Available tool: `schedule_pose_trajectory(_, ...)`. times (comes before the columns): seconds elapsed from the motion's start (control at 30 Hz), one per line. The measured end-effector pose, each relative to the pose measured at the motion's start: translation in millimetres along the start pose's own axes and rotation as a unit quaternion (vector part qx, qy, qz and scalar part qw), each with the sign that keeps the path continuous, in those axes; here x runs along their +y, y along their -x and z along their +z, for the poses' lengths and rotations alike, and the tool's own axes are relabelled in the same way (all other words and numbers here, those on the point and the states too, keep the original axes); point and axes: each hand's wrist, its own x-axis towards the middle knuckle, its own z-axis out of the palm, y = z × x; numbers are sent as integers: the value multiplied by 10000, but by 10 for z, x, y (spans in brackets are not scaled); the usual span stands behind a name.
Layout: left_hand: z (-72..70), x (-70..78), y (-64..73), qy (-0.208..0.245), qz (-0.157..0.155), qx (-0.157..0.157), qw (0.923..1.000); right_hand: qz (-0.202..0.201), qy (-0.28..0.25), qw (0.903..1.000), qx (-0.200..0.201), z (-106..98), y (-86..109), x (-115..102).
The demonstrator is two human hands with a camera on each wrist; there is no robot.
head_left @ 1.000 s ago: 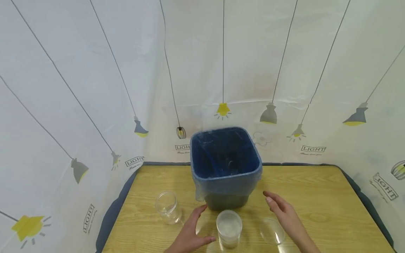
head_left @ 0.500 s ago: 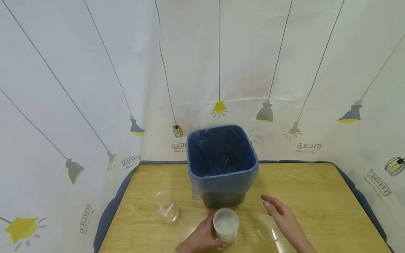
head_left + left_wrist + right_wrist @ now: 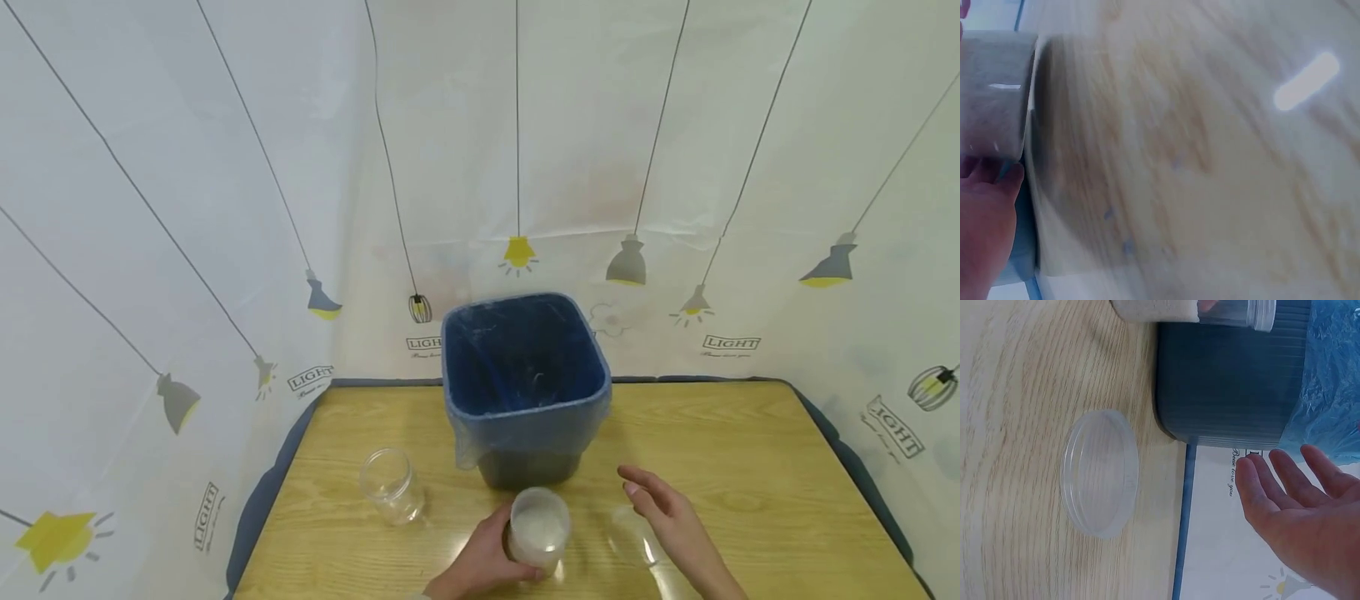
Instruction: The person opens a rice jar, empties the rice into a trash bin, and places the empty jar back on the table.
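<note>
Left hand (image 3: 487,557): gripped the jar (image 3: 540,529), apparently the current step.
Right hand (image 3: 667,517): fingers hung loose, empty.
Next move: probably called for level handling.

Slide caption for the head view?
Left hand grips a partly filled jar in front of a lined bin; right hand hovers near a clear lid.

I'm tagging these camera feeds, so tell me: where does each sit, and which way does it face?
Head: on the head, facing forward and down at tabletop and lined bin; left hand and right hand show.
Left wrist: on that wrist, facing mostly tabletop; left hand and partly filled jar at left edge.
Right wrist: on that wrist, facing clear lid and lined bin; right hand shows lower right.
Head and right wrist share lined bin, clear lid and right hand.
</note>
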Motion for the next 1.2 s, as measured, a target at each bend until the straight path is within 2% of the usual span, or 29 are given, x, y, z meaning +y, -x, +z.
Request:
schedule_pose_trajectory(0.17,-23,140,-3,89,129,232,9996,29,30,10000,-66,6,25,-30)
schedule_pose_trajectory(0.4,-88,464,-69,215,277,418,9985,-50,338,9994,-103,27,29,-95)
schedule_pose_trajectory(0.5,-102,587,-92,41,202,544,9983,-147,297,9993,-173,49,38,-154)
schedule_pose_trajectory(0.63,-94,705,-116,-511,183,813,9952,-267,246,9989,-303,114,53,-255)
schedule_pose_trajectory(0.8,-71,799,-137,-1321,360,1065,9848,-741,430,9957,-343,241,86,-385)
schedule_pose_trajectory(0.93,-57,870,-153,-1867,582,1302,9720,-1029,753,9911,-386,326,98,-458)
schedule_pose_trajectory(1.03,-48,909,-168,-2175,730,1462,9623,-951,981,9900,-350,376,97,-489)
schedule_pose_trajectory(1.2,-26,945,-201,-2681,1038,1596,9444,-418,1182,9917,-268,421,90,-535)
